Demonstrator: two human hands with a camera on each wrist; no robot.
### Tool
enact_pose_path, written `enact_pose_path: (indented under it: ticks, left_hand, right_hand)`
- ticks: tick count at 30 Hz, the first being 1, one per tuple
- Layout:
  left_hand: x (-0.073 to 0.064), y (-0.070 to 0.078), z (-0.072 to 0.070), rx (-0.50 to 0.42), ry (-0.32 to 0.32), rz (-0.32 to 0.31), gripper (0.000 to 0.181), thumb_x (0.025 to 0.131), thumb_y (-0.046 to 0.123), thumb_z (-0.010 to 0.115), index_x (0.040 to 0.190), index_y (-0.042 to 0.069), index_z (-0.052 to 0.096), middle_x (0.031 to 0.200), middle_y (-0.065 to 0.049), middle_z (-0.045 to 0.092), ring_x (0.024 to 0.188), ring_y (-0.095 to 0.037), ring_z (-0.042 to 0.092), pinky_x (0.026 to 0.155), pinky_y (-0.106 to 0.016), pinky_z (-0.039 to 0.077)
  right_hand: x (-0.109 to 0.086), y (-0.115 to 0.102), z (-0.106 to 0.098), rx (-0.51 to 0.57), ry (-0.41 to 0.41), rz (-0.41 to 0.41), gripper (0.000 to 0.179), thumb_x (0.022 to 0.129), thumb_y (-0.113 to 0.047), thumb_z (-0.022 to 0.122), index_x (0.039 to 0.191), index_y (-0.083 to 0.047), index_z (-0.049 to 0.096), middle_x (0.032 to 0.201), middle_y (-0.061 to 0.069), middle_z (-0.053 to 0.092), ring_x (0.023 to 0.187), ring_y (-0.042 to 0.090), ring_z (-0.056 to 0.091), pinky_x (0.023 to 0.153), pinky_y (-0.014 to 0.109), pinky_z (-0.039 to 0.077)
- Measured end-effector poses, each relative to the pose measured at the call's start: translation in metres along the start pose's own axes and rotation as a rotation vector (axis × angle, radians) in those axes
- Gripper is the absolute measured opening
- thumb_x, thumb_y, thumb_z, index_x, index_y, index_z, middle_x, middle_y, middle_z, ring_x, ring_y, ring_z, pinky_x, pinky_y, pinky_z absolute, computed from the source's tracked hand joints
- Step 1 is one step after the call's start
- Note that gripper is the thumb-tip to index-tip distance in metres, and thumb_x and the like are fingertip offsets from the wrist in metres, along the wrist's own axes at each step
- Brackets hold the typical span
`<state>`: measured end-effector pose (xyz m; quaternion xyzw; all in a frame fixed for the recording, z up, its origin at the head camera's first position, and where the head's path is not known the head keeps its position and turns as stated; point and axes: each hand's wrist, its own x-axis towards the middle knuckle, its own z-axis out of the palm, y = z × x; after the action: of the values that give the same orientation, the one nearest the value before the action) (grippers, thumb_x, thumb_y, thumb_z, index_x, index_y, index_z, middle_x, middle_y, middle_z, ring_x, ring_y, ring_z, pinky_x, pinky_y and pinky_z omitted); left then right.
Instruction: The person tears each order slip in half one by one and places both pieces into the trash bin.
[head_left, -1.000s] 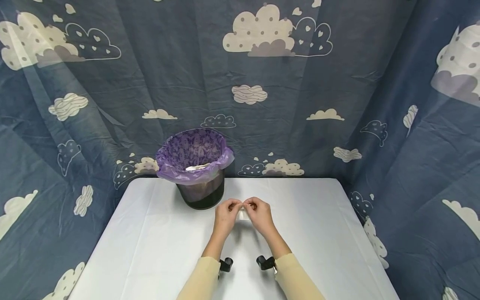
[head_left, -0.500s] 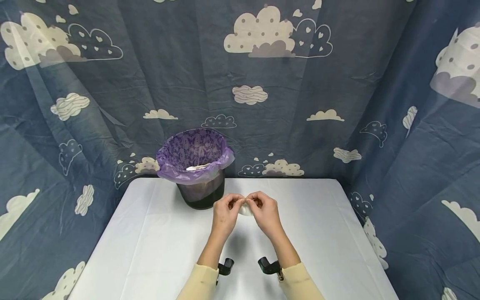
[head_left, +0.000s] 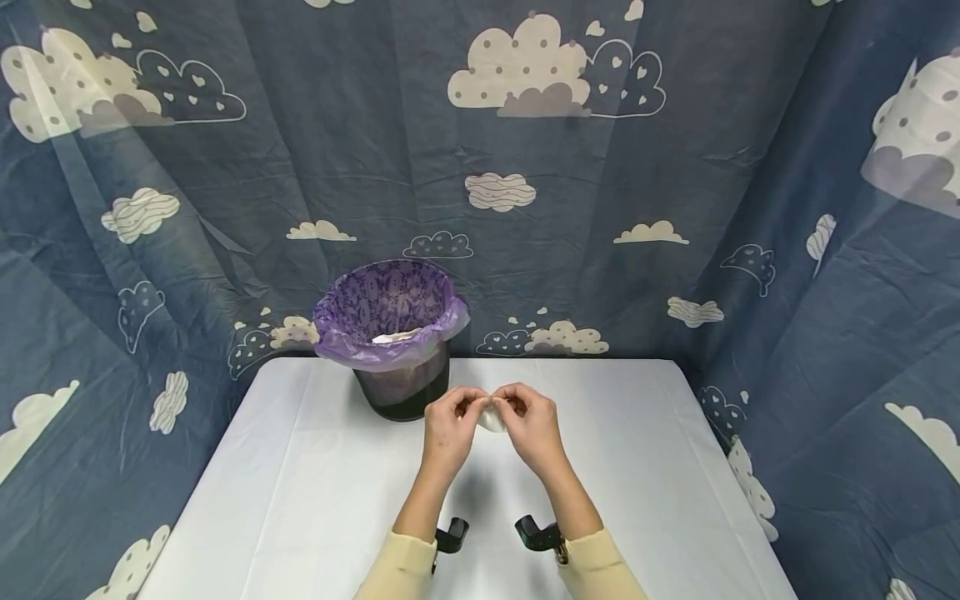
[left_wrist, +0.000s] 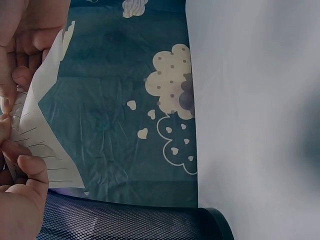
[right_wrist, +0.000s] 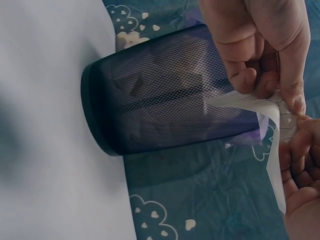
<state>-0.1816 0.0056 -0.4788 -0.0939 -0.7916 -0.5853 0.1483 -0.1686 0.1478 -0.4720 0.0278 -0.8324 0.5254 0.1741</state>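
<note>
A small piece of white lined paper is held up over the table between both hands. Thumb and fingers of the left hand pinch its left side, and those of the right hand pinch its right side. The fingertips of the two hands meet at its upper edge. In the left wrist view the paper shows dark ruled lines and a crease, its free part hanging outward. From the right wrist, the paper appears folded, with two flaps spread apart. Fingers hide the pinched part.
A black mesh bin with a purple bag liner stands at the back left of the white table. Pale scraps lie inside it. A blue cloud-patterned curtain hangs behind and at both sides.
Both hands rose slightly and shifted a little, their wrists spreading apart, while pinching the paper. Over the last half second they have barely moved.
</note>
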Motion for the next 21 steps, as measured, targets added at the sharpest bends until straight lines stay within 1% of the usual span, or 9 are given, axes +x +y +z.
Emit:
enact_pose_path:
  ticks: [11, 16, 21]
  left_hand:
    - [0.0011, -0.0015, 0.0007, -0.028, -0.014, 0.009, 0.008, 0.094, 0.016, 0.081, 0.092, 0.008, 0.08, 0.089, -0.007, 0.08, 0.074, -0.006, 0.06, 0.067, -0.019, 0.05]
    - [0.0019, -0.0023, 0.0002, -0.026, -0.021, 0.004, 0.009, 0.094, 0.016, 0.08, 0.092, 0.008, 0.08, 0.089, -0.007, 0.079, 0.074, -0.008, 0.059, 0.066, -0.019, 0.049]
    - [0.0023, -0.0034, -0.0008, -0.033, -0.022, -0.003, 0.009, 0.095, 0.017, 0.08, 0.093, 0.008, 0.081, 0.09, -0.008, 0.079, 0.074, -0.008, 0.06, 0.066, -0.019, 0.05]
  right_hand:
    - [-0.0002, 0.0002, -0.0014, 0.035, -0.018, 0.078, 0.006, 0.099, -0.01, 0.075, 0.096, -0.005, 0.076, 0.096, 0.011, 0.078, 0.083, 0.014, 0.069, 0.074, 0.024, 0.059]
    - [0.0005, -0.0007, -0.0021, 0.026, -0.027, 0.09, 0.007, 0.099, -0.011, 0.074, 0.097, -0.005, 0.076, 0.097, 0.011, 0.078, 0.084, 0.015, 0.069, 0.075, 0.025, 0.059]
    - [0.0011, -0.0008, -0.0015, 0.037, -0.034, 0.094, 0.007, 0.099, -0.011, 0.075, 0.097, -0.005, 0.077, 0.097, 0.011, 0.078, 0.083, 0.015, 0.068, 0.073, 0.023, 0.058]
